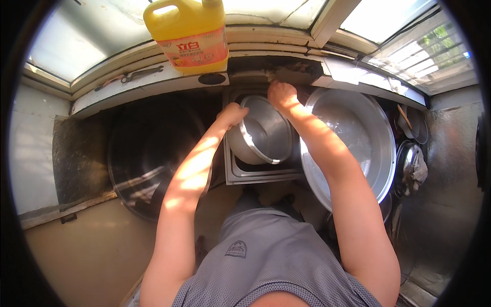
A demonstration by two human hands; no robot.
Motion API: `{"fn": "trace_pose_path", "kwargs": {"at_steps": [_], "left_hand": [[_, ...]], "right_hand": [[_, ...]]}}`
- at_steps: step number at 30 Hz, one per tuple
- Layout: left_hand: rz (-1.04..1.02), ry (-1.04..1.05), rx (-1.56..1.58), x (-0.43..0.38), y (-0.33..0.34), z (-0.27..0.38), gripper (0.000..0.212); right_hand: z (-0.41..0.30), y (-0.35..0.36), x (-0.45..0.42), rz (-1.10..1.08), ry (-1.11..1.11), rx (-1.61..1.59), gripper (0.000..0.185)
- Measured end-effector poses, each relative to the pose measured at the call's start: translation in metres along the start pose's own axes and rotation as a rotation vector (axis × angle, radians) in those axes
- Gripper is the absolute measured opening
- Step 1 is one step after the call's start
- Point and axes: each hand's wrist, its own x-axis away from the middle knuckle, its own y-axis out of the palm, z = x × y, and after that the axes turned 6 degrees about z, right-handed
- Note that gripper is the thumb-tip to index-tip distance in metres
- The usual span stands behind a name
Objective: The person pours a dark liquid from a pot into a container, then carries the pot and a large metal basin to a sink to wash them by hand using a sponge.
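Note:
A round metal basin (268,130) is tilted over the rectangular metal sink (234,177), in front of me. My left hand (232,115) grips the basin's rim at its upper left. Above the basin's far edge, my right hand (282,94) is closed near a small pale fitting at the recess below the window; what its fingers hold is hidden. Right of the sink stands a large, wide aluminium basin (356,134), partly behind my right forearm. A large dark round pan (153,153) lies in shadow on the left.
A yellow detergent jug (191,42) stands on the window ledge (149,86), with an open-ended wrench (142,73) to its left. Pans and a pot lid (407,165) with a cloth (419,169) sit at the right, near a small pot (408,122) with a wooden-handled utensil.

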Motion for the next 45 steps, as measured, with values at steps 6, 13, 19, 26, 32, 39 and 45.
{"fn": "trace_pose_path", "kwargs": {"at_steps": [6,13,19,26,32,39,45], "left_hand": [[-0.003,-0.023,-0.084,-0.009,0.008,0.011,0.052],[-0.065,-0.024,-0.085,-0.016,0.018,0.01,0.052],[-0.028,0.015,-0.089,-0.013,0.022,0.005,0.051],[-0.085,0.022,-0.058,-0.015,0.024,0.009,0.048],[0.012,0.033,0.152,0.041,-0.019,-0.016,0.042],[-0.009,0.173,0.808,0.2,-0.075,-0.11,0.031],[0.262,0.161,0.922,0.302,-0.014,-0.068,0.03]], "right_hand": [[-0.005,-0.014,0.0,-0.068,0.073,0.024,0.024],[0.01,-0.029,-0.006,-0.159,0.056,-0.112,0.024],[0.012,-0.045,-0.013,-0.314,0.014,-0.083,0.025],[0.031,-0.034,-0.023,-0.299,0.006,-0.031,0.028],[0.038,-0.021,-0.001,0.028,-0.258,0.072,0.022],[0.015,-0.095,0.049,0.343,-0.363,-0.241,0.043],[0.07,-0.164,0.138,0.43,-0.26,-0.393,0.03]]}}
